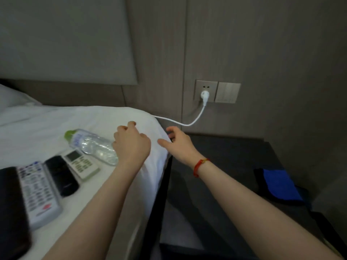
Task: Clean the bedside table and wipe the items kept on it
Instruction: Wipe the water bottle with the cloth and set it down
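The dark bedside table point(231, 158) stands to the right of the bed, with a blue cloth point(279, 184) lying on its right side. My left hand point(131, 145) hovers over the bed's white sheet point(56, 119) near the corner. Its fingers are curled and its back faces me, so the palm is hidden. My right hand point(178, 145), with a red wrist band, reaches over the gap at the bed's edge with fingers apart and nothing in it. A clear water bottle point(93, 145) with a green cap lies on the sheet just left of my left hand.
Three remotes lie on the bed: a white one point(81, 163), a black one point(62, 175) and a grey one point(38, 192), beside a dark flat object point(11, 207). A white cable point(195, 119) runs from a wall socket point(205, 91) to behind the bed corner.
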